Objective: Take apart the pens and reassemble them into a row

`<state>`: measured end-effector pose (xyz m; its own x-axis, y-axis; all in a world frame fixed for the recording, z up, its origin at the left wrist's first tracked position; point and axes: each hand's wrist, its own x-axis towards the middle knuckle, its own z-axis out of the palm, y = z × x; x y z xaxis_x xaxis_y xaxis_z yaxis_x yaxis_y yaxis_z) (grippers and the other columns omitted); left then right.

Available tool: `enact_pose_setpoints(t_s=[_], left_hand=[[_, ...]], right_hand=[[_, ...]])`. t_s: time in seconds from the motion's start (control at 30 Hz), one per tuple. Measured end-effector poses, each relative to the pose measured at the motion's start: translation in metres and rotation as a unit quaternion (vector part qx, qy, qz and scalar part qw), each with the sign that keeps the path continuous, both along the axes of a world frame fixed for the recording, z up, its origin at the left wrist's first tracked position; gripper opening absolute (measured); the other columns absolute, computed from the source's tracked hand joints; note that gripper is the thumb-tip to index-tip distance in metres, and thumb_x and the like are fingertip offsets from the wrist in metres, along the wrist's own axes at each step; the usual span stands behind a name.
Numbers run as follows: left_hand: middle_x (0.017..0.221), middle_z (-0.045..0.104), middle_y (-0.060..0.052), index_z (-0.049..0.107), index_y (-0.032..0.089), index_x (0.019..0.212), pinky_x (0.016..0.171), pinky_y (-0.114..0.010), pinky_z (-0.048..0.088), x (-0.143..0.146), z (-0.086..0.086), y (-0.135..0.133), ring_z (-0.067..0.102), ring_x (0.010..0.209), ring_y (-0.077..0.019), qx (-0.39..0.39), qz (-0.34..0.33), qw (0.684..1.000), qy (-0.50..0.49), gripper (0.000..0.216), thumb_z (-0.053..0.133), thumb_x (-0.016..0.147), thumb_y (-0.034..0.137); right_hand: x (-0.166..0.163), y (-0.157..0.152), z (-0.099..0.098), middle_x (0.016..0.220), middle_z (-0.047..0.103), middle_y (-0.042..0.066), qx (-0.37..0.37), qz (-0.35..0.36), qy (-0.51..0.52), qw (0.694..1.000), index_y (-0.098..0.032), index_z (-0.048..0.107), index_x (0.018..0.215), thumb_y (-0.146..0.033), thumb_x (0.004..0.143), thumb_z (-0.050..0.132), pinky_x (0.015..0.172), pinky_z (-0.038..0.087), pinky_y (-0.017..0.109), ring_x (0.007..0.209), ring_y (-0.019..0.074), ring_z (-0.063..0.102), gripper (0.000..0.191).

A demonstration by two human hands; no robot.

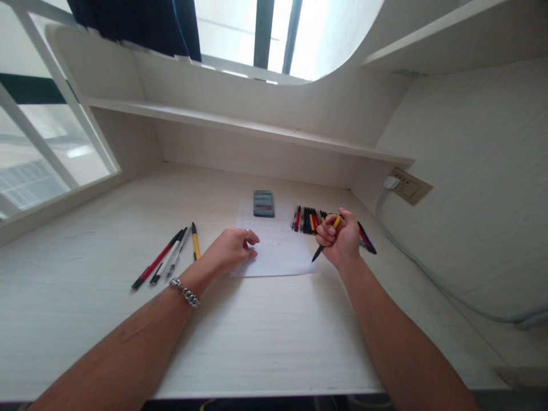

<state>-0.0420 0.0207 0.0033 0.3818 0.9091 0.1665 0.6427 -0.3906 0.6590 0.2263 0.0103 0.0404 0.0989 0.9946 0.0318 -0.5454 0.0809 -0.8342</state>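
Observation:
My right hand (340, 238) is closed around a yellow and black pen (326, 240), its tip pointing down at the right edge of a white sheet of paper (278, 245). My left hand (234, 246) rests on the paper's left edge with fingers curled, pressing it down; it wears a ring and a wrist chain. A row of several red, black, yellow and blue pens (309, 221) lies just behind my right hand. Several more pens (169, 257) lie to the left of my left hand.
A small dark box (264, 203) sits at the top of the paper. The white desk (265, 331) has a shelf above it. A wall socket (409, 185) with a plugged grey cable (428, 274) is on the right wall. Windows stand at left and back.

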Motion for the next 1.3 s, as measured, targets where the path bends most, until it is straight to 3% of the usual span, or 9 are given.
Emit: enact_pose_setpoints(t_s=[0.1, 0.27, 0.37, 0.53, 0.73, 0.83, 0.93, 1.1, 1.3], left_hand=[[0.081, 0.071, -0.004, 0.071, 0.02, 0.093, 0.068, -0.028, 0.046, 0.0, 0.0, 0.0, 0.063, 0.071, -0.0168, -0.001, -0.001, 1.0, 0.006, 0.026, 0.065, 0.068, 0.027], [0.079, 0.07, -0.004, 0.071, 0.02, 0.097, 0.068, -0.028, 0.046, 0.003, -0.003, -0.002, 0.062, 0.072, -0.0172, -0.024, -0.016, 0.999, 0.019, 0.031, 0.066, 0.067, 0.028], [0.08, 0.069, -0.004, 0.07, 0.02, 0.1, 0.068, -0.028, 0.045, 0.005, -0.003, -0.004, 0.061, 0.073, -0.0171, -0.033, -0.027, 0.999, 0.03, 0.034, 0.067, 0.067, 0.029], [0.083, 0.069, -0.005, 0.07, 0.019, 0.101, 0.068, -0.027, 0.044, 0.009, 0.0, -0.007, 0.061, 0.073, -0.0173, -0.039, -0.042, 0.997, 0.05, 0.035, 0.065, 0.068, 0.028], [0.086, 0.07, -0.005, 0.071, 0.021, 0.098, 0.069, -0.027, 0.043, 0.012, -0.001, -0.007, 0.061, 0.075, -0.0177, 0.007, -0.067, 0.994, 0.081, 0.03, 0.062, 0.07, 0.027], [0.088, 0.071, -0.006, 0.071, 0.021, 0.097, 0.07, -0.027, 0.043, 0.012, -0.005, -0.005, 0.061, 0.076, -0.0179, 0.018, -0.082, 0.993, 0.078, 0.029, 0.062, 0.071, 0.028], [0.091, 0.071, -0.006, 0.071, 0.021, 0.095, 0.071, -0.026, 0.043, 0.012, -0.008, -0.003, 0.061, 0.077, -0.0181, 0.028, -0.086, 0.993, 0.075, 0.028, 0.063, 0.07, 0.028], [0.093, 0.07, -0.006, 0.071, 0.021, 0.095, 0.072, -0.026, 0.043, 0.012, -0.008, -0.004, 0.06, 0.079, -0.0183, 0.032, -0.091, 0.993, 0.069, 0.027, 0.062, 0.07, 0.028], [0.094, 0.07, -0.005, 0.071, 0.021, 0.095, 0.072, -0.026, 0.043, 0.012, -0.007, -0.004, 0.06, 0.079, -0.0183, 0.024, -0.09, 0.993, 0.067, 0.028, 0.062, 0.07, 0.028]], right_hand=[[0.0, 0.002, -0.003, 0.044, 0.04, -0.004, 0.006, -0.002, 0.008, 1.0, -0.018, 0.057, 0.061, -0.059, 0.076, 0.055, 0.032, 0.017, 0.019, 0.037, 0.0063, 0.03, 0.043], [-0.008, 0.007, -0.014, 0.061, 0.059, 0.001, -0.035, -0.025, -0.033, 0.999, -0.014, 0.064, 0.069, -0.043, 0.067, 0.075, 0.036, 0.03, 0.015, 0.05, 0.0063, 0.049, 0.031], [-0.013, 0.008, -0.021, 0.061, 0.061, 0.004, -0.083, -0.075, -0.101, 0.989, -0.014, 0.063, 0.063, -0.06, 0.074, 0.06, 0.04, 0.039, 0.018, 0.052, 0.0098, 0.055, 0.048], [-0.014, 0.007, -0.025, 0.035, 0.042, -0.002, -0.093, -0.071, -0.166, 0.979, -0.014, 0.057, 0.056, -0.074, 0.077, 0.041, 0.031, 0.025, 0.017, 0.029, 0.0058, 0.035, 0.065], [-0.021, 0.004, -0.028, 0.067, 0.068, 0.009, -0.141, 0.074, -0.164, 0.974, -0.013, 0.064, 0.086, -0.059, 0.076, 0.057, 0.046, 0.045, 0.023, 0.053, 0.0143, 0.062, 0.047], [-0.025, 0.006, -0.038, 0.054, 0.062, 0.0, -0.085, 0.015, -0.242, 0.967, -0.016, 0.058, 0.074, -0.04, 0.065, 0.074, 0.04, 0.036, 0.018, 0.043, 0.0085, 0.052, 0.03], [-0.028, 0.011, -0.05, 0.043, 0.053, -0.004, -0.048, -0.032, -0.312, 0.948, -0.018, 0.053, 0.067, -0.035, 0.065, 0.072, 0.036, 0.028, 0.018, 0.036, 0.0068, 0.042, 0.025], [-0.029, 0.013, -0.054, 0.059, 0.063, 0.002, -0.071, 0.004, -0.354, 0.932, -0.016, 0.063, 0.077, -0.036, 0.074, 0.057, 0.037, 0.032, 0.02, 0.044, 0.0099, 0.051, 0.021], [-0.032, 0.01, -0.057, 0.058, 0.063, 0.002, -0.045, -0.023, -0.449, 0.892, -0.016, 0.064, 0.076, -0.029, 0.067, 0.065, 0.042, 0.037, 0.02, 0.047, 0.0106, 0.052, 0.016]])
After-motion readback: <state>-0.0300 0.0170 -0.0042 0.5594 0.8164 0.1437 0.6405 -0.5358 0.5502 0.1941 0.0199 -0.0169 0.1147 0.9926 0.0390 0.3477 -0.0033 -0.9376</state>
